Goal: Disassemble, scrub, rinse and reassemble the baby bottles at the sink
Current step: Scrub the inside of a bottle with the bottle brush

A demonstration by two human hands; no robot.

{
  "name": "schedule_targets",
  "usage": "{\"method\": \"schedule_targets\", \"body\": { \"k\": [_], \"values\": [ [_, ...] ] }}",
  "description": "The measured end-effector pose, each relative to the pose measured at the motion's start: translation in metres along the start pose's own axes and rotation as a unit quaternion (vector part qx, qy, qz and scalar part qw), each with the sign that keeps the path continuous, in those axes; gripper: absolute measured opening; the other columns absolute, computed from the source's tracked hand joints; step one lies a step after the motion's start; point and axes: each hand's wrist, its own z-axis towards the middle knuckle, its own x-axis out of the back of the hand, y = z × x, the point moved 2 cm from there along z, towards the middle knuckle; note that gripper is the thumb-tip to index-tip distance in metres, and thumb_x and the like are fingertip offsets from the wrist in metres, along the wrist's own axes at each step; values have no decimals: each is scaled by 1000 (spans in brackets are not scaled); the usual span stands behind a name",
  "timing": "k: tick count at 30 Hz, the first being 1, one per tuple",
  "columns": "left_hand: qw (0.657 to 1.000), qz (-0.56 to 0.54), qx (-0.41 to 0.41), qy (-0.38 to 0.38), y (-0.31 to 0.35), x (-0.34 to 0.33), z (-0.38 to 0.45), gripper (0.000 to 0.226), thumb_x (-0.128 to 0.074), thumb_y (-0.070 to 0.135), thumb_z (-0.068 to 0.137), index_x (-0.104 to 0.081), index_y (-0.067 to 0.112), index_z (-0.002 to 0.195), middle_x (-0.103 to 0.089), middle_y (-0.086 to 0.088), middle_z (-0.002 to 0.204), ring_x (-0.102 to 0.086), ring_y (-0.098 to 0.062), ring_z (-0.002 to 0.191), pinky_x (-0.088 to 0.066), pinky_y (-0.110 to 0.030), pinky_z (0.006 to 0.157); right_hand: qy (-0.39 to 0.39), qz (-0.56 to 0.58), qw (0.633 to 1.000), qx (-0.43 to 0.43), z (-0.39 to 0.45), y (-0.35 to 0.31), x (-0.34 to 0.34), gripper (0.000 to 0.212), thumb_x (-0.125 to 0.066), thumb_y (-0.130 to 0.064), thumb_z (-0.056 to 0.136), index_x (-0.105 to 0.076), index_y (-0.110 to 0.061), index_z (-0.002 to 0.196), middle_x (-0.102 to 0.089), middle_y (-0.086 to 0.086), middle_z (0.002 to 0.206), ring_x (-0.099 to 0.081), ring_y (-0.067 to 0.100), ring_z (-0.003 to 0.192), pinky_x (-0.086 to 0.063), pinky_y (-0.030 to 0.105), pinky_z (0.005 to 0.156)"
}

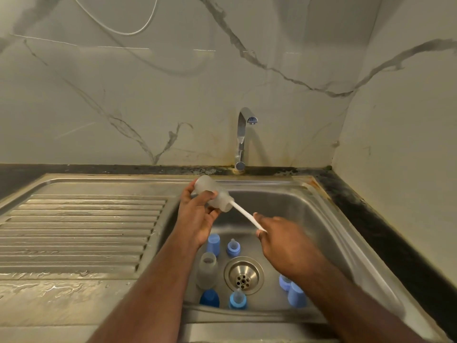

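Note:
My left hand (197,214) grips a frosted clear baby bottle body (212,193), tilted over the sink's left rim with its mouth toward the right. A white brush handle (244,215) sticks out of that mouth, and my right hand (279,237) holds its lower end. The brush head is hidden inside the bottle. On the sink floor stands a second clear bottle body (207,269). Around the drain lie blue caps (213,243), (296,297), a dark blue cap (209,298), and blue collars with teats (233,248), (238,299).
The steel sink basin (309,219) has a round drain strainer (243,274) in its middle. A chrome tap (243,137) stands at the back with no water running. A wet ribbed draining board (81,231) lies to the left. Marble walls close the back and right.

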Motion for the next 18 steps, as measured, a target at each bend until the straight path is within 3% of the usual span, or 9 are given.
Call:
{"method": "schedule_targets", "body": {
  "k": [2, 4, 6, 7, 9, 11, 13, 16, 18],
  "values": [
    [1000, 10, 6, -8, 0, -1, -1, 65, -63, -9, 87, -48, 24, 141, -47, -17, 138, -61, -38, 115, -62, -42, 69, -22, 18, 1000, -1, 0, -3, 0, 47, -46, -35, 104, -42, -32, 150, -64, -4, 116, -61, 9, 97, -49, 23, 81],
    [1000, -3, 16, -21, 3, 1, 1, 65, -62, -10, 87, -48, 23, 141, -47, -19, 139, -60, -38, 116, -62, -44, 71, -77, 119, 990, -13, 0, 0, 4, 42, -53, -32, 102, -51, -34, 144, -67, -16, 98, -61, -5, 77, -43, 10, 65],
    [999, -24, 18, -25, 5, 3, 3, 65, -62, -10, 87, -49, 21, 142, -48, -20, 140, -60, -39, 117, -62, -46, 75, -97, 245, 964, -42, -3, 3, 9, 36, -57, -26, 100, -60, -34, 135, -64, -15, 74, -56, -3, 54, -42, 12, 53],
    [999, -29, 15, -23, 6, 4, 3, 65, -62, -10, 87, -48, 21, 142, -48, -20, 140, -60, -39, 116, -62, -48, 77, -91, 279, 954, -56, -4, 5, 11, 35, -57, -25, 100, -61, -35, 133, -64, -10, 72, -54, 0, 51, -43, 14, 52],
    [999, -31, 10, -21, 6, 5, 3, 65, -62, -10, 86, -48, 20, 142, -48, -20, 140, -61, -40, 117, -62, -49, 77, -55, 233, 970, -53, -2, 5, 9, 37, -54, -29, 101, -57, -36, 137, -66, -10, 81, -55, 0, 59, -43, 12, 55],
    [999, -25, 13, -22, 6, 5, 2, 65, -62, -11, 86, -49, 21, 141, -49, -19, 139, -61, -40, 117, -62, -47, 75, -27, 114, 993, -23, 1, 1, 4, 42, -49, -33, 103, -49, -35, 145, -68, -10, 106, -59, 1, 81, -39, 9, 66],
    [999, -19, 16, -22, 6, 5, 1, 65, -60, -12, 87, -49, 21, 141, -49, -19, 138, -60, -40, 117, -61, -48, 73, -28, 76, 997, -15, 3, -3, 1, 45, -49, -33, 103, -46, -33, 148, -65, -6, 122, -60, 6, 95, -41, 14, 76],
    [1000, -23, 8, -17, 8, 5, 0, 63, -58, -12, 88, -47, 20, 141, -49, -18, 135, -60, -38, 114, -62, -48, 71, -73, 141, 987, -9, 3, -3, -1, 42, -55, -32, 100, -53, -35, 142, -69, -15, 117, -59, -2, 81, -40, 9, 69],
    [1000, -23, 3, -11, 8, 4, 0, 63, -58, -12, 88, -47, 20, 142, -49, -18, 134, -61, -37, 112, -62, -46, 68, -73, 195, 978, -20, 2, 1, -2, 39, -58, -30, 98, -58, -36, 137, -69, -19, 92, -58, -2, 68, -45, 14, 64]
  ]
}}
